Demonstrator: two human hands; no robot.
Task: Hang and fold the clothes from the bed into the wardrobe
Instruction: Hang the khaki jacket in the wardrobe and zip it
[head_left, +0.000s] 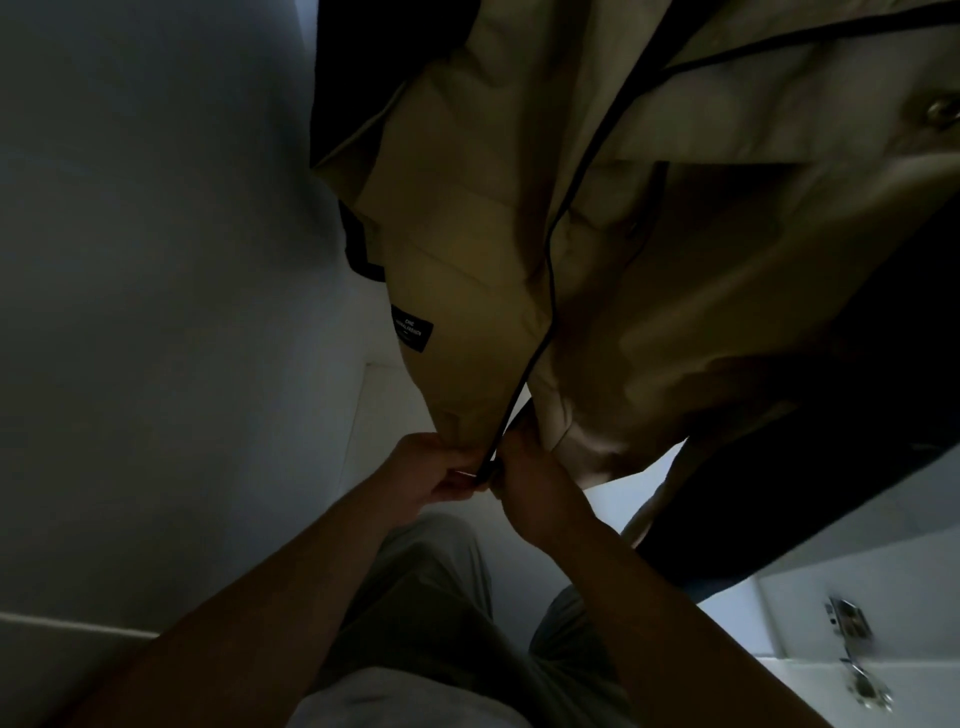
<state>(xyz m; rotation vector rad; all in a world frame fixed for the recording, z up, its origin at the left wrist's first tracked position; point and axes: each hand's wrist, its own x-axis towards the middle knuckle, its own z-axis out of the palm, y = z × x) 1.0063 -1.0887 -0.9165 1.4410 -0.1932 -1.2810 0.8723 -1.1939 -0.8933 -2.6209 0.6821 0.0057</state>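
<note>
A beige jacket with black zip edging and a small black label hangs inside the dim wardrobe, filling the upper middle and right of the head view. My left hand grips the jacket's bottom left hem beside the zip. My right hand pinches the opposite hem at the foot of the black zip. The two hands meet at the zip's lower end. A dark garment hangs to the right of the jacket.
The white wardrobe side wall stands at the left. A white wardrobe door with metal hinges lies at the lower right. My grey trousers show below my arms.
</note>
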